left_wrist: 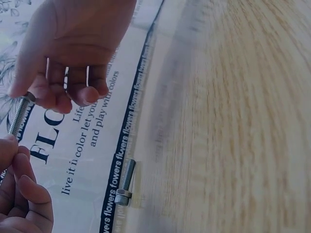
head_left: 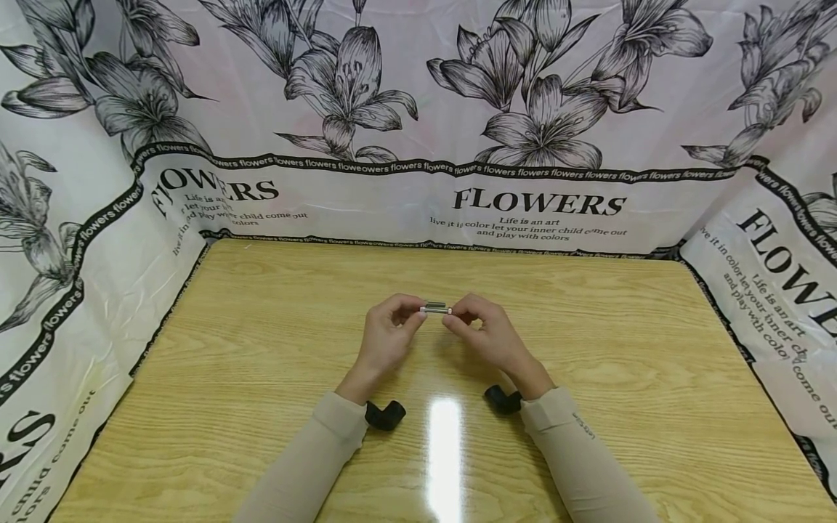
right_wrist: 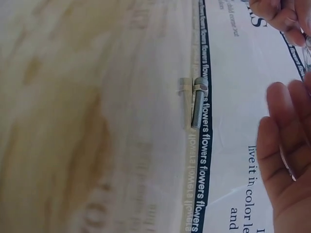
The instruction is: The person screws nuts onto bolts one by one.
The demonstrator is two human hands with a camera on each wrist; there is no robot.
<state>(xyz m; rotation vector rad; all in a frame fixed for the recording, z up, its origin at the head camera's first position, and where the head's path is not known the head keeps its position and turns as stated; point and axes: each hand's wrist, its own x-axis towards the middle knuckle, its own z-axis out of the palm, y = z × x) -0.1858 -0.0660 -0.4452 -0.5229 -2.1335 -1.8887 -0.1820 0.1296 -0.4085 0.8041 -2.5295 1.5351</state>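
Between my two hands a metal bolt [head_left: 436,311] lies crosswise above the table. My left hand [head_left: 384,335] pinches its left end between thumb and fingers, covering that end. Thumb and index finger of my right hand [head_left: 487,333] pinch the right end, where a hexagonal piece [left_wrist: 31,97] shows at the fingertips in the left wrist view. The thread is bare between the hands. A second bolt [right_wrist: 198,104], with a nut close under its head, lies on the table just beyond the held one, its head toward the left.
The wood-grain table [head_left: 261,327] reaches a white flower-printed cloth [head_left: 366,203] at the back and sides. A black wrist-worn device [head_left: 386,415] sits at my left cuff and another black device [head_left: 502,399] at my right cuff. Light reflects off the tabletop in front.
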